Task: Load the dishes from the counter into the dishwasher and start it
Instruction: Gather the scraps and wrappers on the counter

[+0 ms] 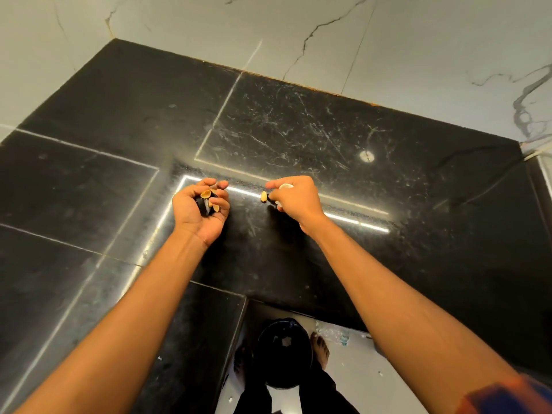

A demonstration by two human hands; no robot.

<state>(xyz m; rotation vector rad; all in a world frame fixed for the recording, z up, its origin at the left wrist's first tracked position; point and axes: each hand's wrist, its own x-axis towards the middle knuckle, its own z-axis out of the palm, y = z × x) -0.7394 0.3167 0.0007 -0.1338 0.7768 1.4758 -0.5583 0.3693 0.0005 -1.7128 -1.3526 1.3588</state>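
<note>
Small tan-and-black pieces (209, 201) sit in a bunch in the left hand (195, 212). They may be tiny spoons, but they are too small to tell for sure. The left hand is palm up, with its fingers curled round the bunch. It is held over the black counter (298, 130), near the middle.

The right hand (295, 201) is just to the right of it, and the two hands do not touch. The right hand pinches a single piece (264, 196) whose tan round end points left, toward the other hand. A white bit (286, 186) also shows at the fingers of this hand. I cannot tell what it is.

The counter is dark and shiny, with thin pale lines in it. A bright strip of light (352, 218) shines on it by the hands, and a round spot of light (366, 156) shines farther away on the right. A pale wall (298, 25) with thin dark lines stands at the far side.

Past the counter's near edge is a pale floor (352, 383). A dark round thing (283, 351) is down there, with a bare foot (320, 346) just to its right. An orange and blue sleeve (507, 395) shows at the near right corner.
</note>
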